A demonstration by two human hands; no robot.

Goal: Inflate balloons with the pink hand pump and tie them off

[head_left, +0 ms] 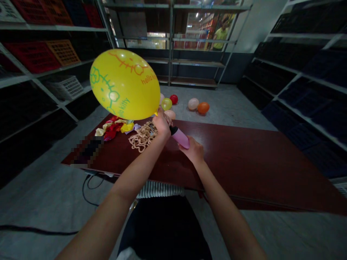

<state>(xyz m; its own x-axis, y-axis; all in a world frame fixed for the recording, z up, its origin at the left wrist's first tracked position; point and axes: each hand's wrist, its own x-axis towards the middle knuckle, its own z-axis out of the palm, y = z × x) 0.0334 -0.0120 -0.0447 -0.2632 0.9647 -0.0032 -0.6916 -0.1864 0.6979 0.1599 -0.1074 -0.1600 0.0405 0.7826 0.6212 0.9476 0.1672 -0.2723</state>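
A big yellow balloon [125,83] with green and orange cartoon print floats inflated above the table's left part. My left hand [162,124] is closed around its neck, pinching it onto the black nozzle of a pink hand pump [179,137]. My right hand [193,151] grips the pump's rear end, just above the dark red table [244,162].
On the table lie a heap of flat uninflated balloons [115,129] and a pile of beige clips [142,136]. Several inflated balloons [199,106] rest on the floor beyond. Metal shelves with crates line both sides. A person in a yellow shirt [221,34] stands far behind. A cable [89,191] runs across the floor.
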